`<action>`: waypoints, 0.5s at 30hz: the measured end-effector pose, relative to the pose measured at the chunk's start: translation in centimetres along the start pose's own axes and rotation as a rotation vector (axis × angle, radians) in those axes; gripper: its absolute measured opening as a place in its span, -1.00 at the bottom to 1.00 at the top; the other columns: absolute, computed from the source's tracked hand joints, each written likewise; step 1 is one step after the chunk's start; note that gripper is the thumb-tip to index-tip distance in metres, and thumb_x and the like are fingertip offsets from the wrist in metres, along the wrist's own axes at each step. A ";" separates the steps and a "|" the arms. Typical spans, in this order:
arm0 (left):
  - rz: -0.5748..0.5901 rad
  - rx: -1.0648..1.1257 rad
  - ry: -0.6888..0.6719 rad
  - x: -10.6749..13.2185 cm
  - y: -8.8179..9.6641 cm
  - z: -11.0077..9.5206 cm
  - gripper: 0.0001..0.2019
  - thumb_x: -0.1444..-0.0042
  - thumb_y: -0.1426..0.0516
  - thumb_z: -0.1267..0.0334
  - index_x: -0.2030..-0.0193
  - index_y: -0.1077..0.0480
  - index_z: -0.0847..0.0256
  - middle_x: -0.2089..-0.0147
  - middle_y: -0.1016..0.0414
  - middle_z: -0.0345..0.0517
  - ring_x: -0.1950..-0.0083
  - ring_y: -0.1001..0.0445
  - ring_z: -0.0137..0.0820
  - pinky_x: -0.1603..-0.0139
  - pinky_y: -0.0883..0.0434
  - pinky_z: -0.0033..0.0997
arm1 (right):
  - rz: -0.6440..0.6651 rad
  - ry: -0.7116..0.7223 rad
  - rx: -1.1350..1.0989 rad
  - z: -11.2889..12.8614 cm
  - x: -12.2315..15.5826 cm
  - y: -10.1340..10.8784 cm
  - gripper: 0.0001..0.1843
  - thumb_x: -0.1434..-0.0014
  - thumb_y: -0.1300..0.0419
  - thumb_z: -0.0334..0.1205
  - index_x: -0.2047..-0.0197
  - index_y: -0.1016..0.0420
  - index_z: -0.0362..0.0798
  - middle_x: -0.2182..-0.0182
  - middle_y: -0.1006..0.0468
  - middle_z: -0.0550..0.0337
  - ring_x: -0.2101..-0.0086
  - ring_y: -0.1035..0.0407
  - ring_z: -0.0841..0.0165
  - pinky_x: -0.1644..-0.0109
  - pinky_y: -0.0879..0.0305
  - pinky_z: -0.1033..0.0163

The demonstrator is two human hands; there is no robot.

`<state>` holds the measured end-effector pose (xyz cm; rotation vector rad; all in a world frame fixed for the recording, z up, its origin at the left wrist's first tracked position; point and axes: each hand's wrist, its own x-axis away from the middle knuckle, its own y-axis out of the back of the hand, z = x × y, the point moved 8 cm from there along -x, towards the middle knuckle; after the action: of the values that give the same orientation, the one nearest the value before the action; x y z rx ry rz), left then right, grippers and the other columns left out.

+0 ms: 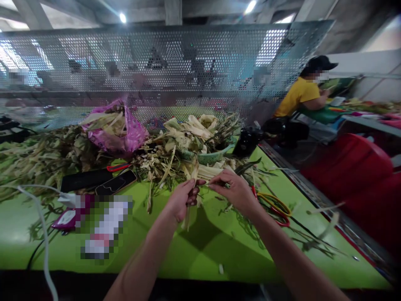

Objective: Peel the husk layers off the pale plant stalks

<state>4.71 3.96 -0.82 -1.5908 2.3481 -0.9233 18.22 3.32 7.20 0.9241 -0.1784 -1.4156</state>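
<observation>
My left hand [184, 197] is closed round a bundle of pale dried leaf strips [189, 215] that hang down from the fist over the green table [200, 246]. My right hand [233, 189] pinches a thin strip [209, 184] that runs across to the left hand's fingers. Both hands hover just above the table, in front of a heap of husks and leaves [188, 142]. Red-and-yellow-handled scissors [275, 205] lie just right of my right wrist.
A pink plastic bag [120, 129] of husks sits at the back left, a green basket [209, 156] in the heap. Two dark phones [100, 180] and a white cable [44, 234] lie to the left. A perforated metal screen [156, 71] stands behind. A person in yellow [302, 94] works at the right.
</observation>
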 end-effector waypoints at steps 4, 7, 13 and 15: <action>-0.004 -0.102 -0.023 -0.1 0.1 0.4 -0.64 0.00 -0.19 0.00 0.32 -0.46 0.34 0.58 -0.01 -0.37 0.63 0.12 -0.66 0.59 0.18 -0.54 | 0.005 0.013 0.003 0.3 -0.3 0.3 -0.85 -0.14 -0.22 -0.16 0.32 -0.57 -0.04 0.39 -0.50 0.17 0.34 -0.39 0.32 0.22 -0.26 0.22; -0.028 -0.220 -0.030 -0.1 0.0 0.4 -0.62 -0.04 -0.14 -0.03 0.41 -0.43 0.32 0.61 0.03 -0.37 0.63 0.12 -0.62 0.58 0.19 -0.50 | -0.015 0.040 0.024 0.8 -0.5 0.8 -0.87 -0.14 -0.22 -0.18 0.33 -0.56 -0.03 0.39 -0.51 0.16 0.33 -0.39 0.30 0.21 -0.26 0.21; -0.029 -0.390 -0.046 0.3 -0.6 0.2 -0.70 -0.10 -0.07 0.05 0.43 -0.41 0.27 0.61 0.00 -0.34 0.61 0.08 -0.56 0.57 0.16 -0.46 | -0.076 0.046 0.069 1.3 -0.4 1.8 -0.88 -0.15 -0.20 -0.19 0.33 -0.55 -0.03 0.37 -0.53 0.13 0.32 -0.41 0.29 0.21 -0.28 0.22; -0.022 -0.409 -0.038 0.4 -0.7 0.3 -0.72 -0.10 -0.06 0.08 0.41 -0.41 0.26 0.60 -0.03 -0.32 0.59 0.07 -0.54 0.56 0.14 -0.46 | -0.085 0.038 0.090 1.4 -0.3 2.1 -0.87 -0.15 -0.19 -0.19 0.33 -0.55 -0.03 0.37 -0.54 0.13 0.33 -0.41 0.29 0.23 -0.28 0.23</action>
<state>5.22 3.31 -0.55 -1.7524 2.6185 -0.4254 18.88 2.73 9.54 1.0423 -0.1767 -1.4765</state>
